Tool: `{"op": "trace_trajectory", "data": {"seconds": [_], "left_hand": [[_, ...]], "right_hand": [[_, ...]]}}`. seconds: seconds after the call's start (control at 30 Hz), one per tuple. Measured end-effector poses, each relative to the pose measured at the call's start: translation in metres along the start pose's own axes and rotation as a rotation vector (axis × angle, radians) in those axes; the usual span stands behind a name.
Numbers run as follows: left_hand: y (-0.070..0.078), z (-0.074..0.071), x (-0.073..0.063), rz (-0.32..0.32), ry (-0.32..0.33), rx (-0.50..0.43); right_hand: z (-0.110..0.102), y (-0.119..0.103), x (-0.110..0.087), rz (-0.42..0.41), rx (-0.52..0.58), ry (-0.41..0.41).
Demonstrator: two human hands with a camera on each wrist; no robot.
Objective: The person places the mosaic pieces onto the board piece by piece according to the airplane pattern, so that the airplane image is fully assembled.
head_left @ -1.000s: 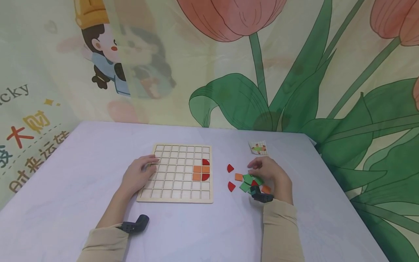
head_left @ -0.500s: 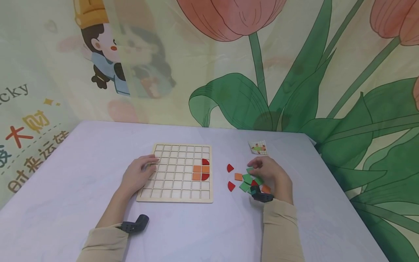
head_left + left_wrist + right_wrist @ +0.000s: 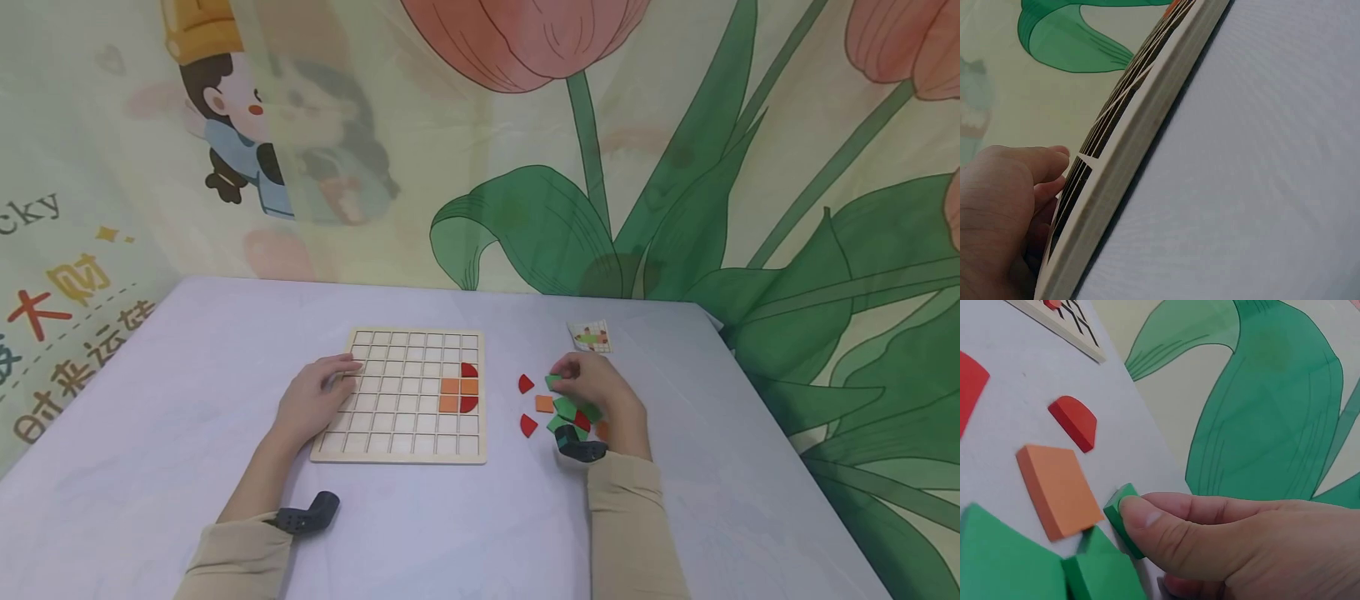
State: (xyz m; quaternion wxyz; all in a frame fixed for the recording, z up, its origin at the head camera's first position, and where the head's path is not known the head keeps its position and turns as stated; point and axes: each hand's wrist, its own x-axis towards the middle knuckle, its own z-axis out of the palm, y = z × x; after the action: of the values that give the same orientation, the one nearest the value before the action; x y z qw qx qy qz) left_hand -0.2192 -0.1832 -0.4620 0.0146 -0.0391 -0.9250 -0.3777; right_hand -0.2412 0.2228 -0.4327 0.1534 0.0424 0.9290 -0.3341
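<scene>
My right hand (image 3: 603, 392) pinches a small green tile (image 3: 1121, 515) between thumb and fingers, seen close in the right wrist view. Below that hand lies a loose heap of green tiles (image 3: 564, 407) with red and orange pieces among them. On the left, my left hand (image 3: 315, 396) rests at the side of a wooden grid board (image 3: 397, 458), its fingertips over the edge. Toward the board's right side, orange squares (image 3: 449, 403) and two red quarter-circles (image 3: 468, 405) sit in the cells. The left wrist view shows the hand (image 3: 1004, 206) beside the board's rim.
Two red quarter-circles (image 3: 526, 384) and an orange square (image 3: 543, 404) lie between board and heap. A small printed card (image 3: 591, 337) with a coloured pattern is behind the right hand. The white-covered table (image 3: 420, 533) ends at a printed backdrop.
The right hand has taken a green tile from the heap and moved a little to the left with it. The left hand stays at the board's edge.
</scene>
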Motion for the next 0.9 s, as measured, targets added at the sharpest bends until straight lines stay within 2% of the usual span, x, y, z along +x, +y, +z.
{"op": "trace_trajectory", "data": {"seconds": [0.13, 0.43, 0.63, 0.9], "left_hand": [[0.000, 0.000, 0.000, 0.008, 0.009, 0.005], [0.000, 0.000, 0.000, 0.006, 0.012, 0.001], [-0.001, 0.000, 0.000, 0.001, 0.011, -0.004], [-0.002, 0.002, 0.000, 0.005, 0.017, 0.002]], "right_hand": [[0.005, -0.005, 0.005, -0.036, -0.025, 0.016], [0.008, -0.008, 0.007, -0.056, -0.026, 0.034], [0.010, -0.011, 0.009, -0.072, -0.031, 0.078], [0.016, -0.016, 0.012, -0.058, 0.016, 0.129]]}}
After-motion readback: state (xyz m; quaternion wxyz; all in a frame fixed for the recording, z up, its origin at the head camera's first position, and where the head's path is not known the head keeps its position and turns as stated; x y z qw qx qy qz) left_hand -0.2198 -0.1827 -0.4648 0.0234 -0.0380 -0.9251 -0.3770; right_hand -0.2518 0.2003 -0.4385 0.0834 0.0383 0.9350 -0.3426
